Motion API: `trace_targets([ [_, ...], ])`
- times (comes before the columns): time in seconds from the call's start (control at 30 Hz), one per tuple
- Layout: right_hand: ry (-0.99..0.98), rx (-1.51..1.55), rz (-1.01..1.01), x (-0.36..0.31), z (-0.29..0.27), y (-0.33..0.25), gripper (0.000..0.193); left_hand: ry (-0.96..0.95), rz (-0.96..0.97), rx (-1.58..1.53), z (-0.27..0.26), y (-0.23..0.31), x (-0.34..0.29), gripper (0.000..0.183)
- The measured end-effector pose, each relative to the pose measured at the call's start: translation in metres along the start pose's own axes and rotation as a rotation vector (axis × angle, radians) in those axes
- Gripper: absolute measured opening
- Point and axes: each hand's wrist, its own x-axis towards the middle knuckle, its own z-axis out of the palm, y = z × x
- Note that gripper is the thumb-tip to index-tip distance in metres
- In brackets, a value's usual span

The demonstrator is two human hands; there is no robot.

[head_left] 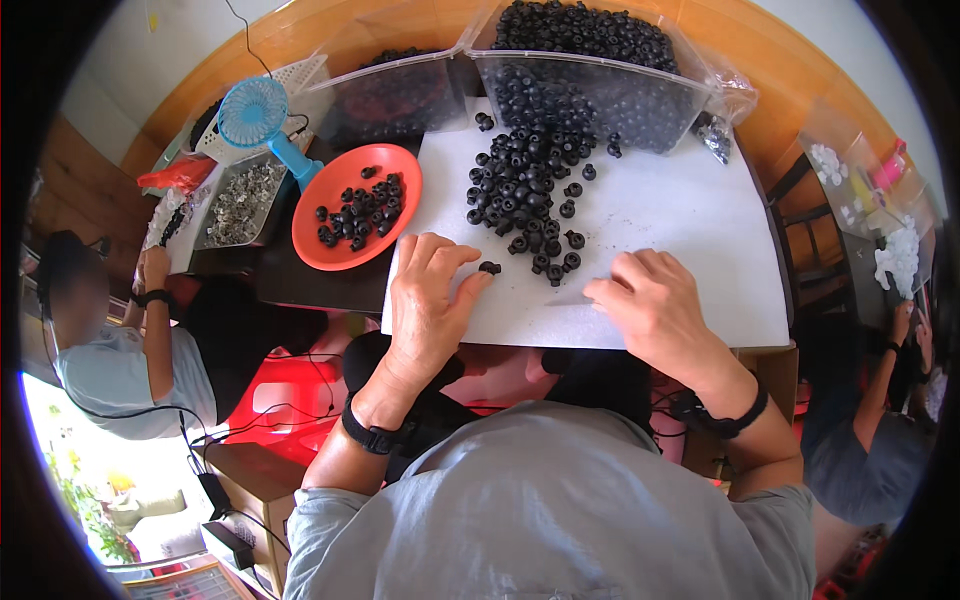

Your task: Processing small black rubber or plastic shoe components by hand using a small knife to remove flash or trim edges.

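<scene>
My left hand (428,295) rests on the white board (670,215), its thumb and forefinger pinching one small black rubber ring (490,267). My right hand (655,305) lies flat on the board's near edge, fingers curled and pressed on the surface, nothing visible in it. A loose pile of black rings (525,190) spreads just beyond both hands. An orange plate (330,245) with several black rings sits left of the board.
Two clear plastic bins, one full of black rings (585,75) and one darker (390,95), stand at the back. A blue hand fan (258,118) and a tray of metal parts (240,205) lie far left. Other people sit at left (110,350) and right (880,420).
</scene>
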Motion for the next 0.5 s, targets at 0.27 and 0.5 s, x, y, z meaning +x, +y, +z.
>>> trace_targets([
  [0.27, 0.087, -0.088, 0.148, 0.028, 0.034, 0.007, 0.004, -0.125, 0.096, 0.099, 0.001, 0.003, 0.009, 0.026],
  [0.5, 0.061, 0.019, 0.110, 0.013, 0.018, 0.002, 0.006, 0.045, -0.032, -0.078, -0.003, 0.011, 0.005, 0.021],
])
